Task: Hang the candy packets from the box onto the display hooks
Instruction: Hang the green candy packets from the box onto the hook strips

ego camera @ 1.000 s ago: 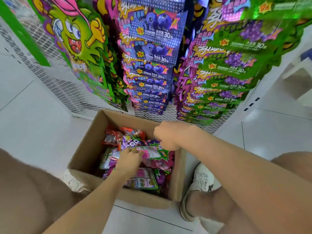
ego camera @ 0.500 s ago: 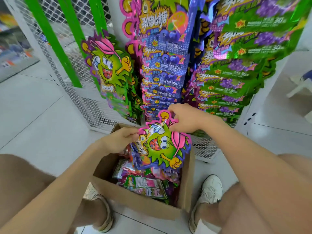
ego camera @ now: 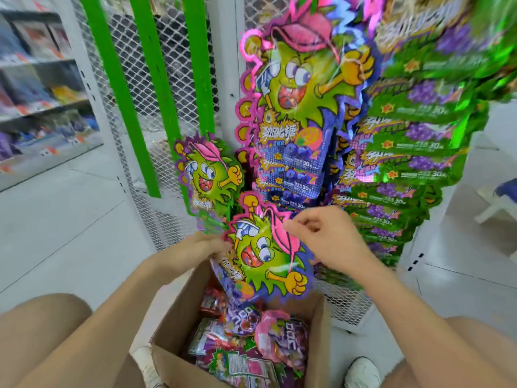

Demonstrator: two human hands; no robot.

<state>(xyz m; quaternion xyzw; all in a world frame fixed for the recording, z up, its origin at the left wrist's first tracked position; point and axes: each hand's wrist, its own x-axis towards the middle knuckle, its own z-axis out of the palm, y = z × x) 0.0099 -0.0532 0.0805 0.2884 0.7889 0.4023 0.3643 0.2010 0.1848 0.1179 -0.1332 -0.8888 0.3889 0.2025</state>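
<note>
A candy packet [ego camera: 265,253] printed with a green cartoon face and a pink edge is held up above the open cardboard box [ego camera: 179,309]. My left hand [ego camera: 195,247] grips its left edge. My right hand [ego camera: 321,233] pinches its top near the pink leaf. Several more packets [ego camera: 251,340] lie loose in the box. On the white mesh display [ego camera: 134,152] hang a short row of the same packets [ego camera: 209,175] at the left, a blue row [ego camera: 293,121] in the middle and a green grape row [ego camera: 414,163] at the right. The hooks themselves are hidden behind the packets.
Green uprights [ego camera: 120,88] cross the mesh panel. Blurred store shelves [ego camera: 42,88] stand at the far left. White floor tiles [ego camera: 70,219] surround the box. My knees and white shoes [ego camera: 363,372] flank the box at the bottom.
Both hands lifted a packet out of the box and raised it toward the hanging rows. The view tilted upward, bringing more of the display into sight.
</note>
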